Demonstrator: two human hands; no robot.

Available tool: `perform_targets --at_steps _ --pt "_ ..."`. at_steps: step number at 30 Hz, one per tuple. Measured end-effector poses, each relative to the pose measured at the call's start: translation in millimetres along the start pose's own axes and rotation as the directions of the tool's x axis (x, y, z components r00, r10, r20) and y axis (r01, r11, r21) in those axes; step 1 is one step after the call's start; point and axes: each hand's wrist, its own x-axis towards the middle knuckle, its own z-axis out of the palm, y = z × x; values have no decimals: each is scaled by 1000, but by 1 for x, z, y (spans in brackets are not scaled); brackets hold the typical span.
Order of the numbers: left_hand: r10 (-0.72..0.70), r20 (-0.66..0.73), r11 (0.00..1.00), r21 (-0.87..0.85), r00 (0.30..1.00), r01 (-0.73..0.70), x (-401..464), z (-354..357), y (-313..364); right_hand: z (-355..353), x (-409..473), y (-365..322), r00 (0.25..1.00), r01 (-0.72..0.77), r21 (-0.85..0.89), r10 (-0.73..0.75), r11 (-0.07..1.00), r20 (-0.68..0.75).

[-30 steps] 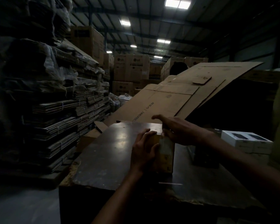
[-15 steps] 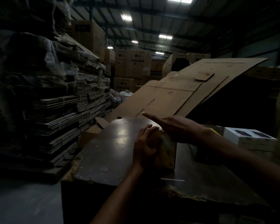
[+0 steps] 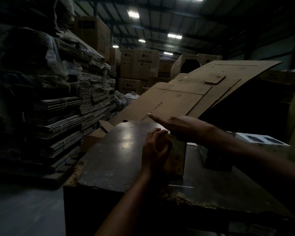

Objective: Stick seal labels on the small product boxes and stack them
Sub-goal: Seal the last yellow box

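Observation:
A small brown product box [image 3: 176, 155] stands upright near the middle of a dark table [image 3: 112, 154]. My left hand [image 3: 154, 150] grips its left side, with fingers curled over the top edge. Above the box, my right hand [image 3: 177, 126] lies flat across the top with its fingers straight and the forefinger pointing left. I cannot make out a seal label in the dim light. White product boxes [image 3: 260, 142] sit at the table's right side.
A dark block-shaped object [image 3: 216, 159] stands right of the brown box. Large flattened cardboard sheets [image 3: 186, 97] lean behind the table. Bundles of flat cartons [image 3: 61, 116] are stacked on the left, and tall cartons [image 3: 140, 65] fill the background. The table's front edge [image 3: 186, 196] is chipped.
My right hand has slid left across the top of the box. My left hand has shifted up toward the top edge. The camera has moved closer.

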Motion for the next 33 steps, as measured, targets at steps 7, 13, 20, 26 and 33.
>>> perform_targets --at_steps 7,13,20,26,33 --pt "-47 -38 998 -53 998 45 1 5 1 -13 -7 -15 996 -73 -53 76 996 43" --pt "-101 -84 991 -100 991 92 2 9 8 -6 -10 -15 998 -63 -120 61 991 -23" --pt "-32 -168 998 -62 985 22 0 12 5 1 -10 -5 974 -182 -38 175 983 -141" --pt "-57 -176 994 -100 983 40 1 11 8 0 -28 11 947 -215 54 222 975 -233" --pt "-109 -171 988 -129 979 88 1 13 9 62 -67 -14 823 -161 393 343 905 -453"
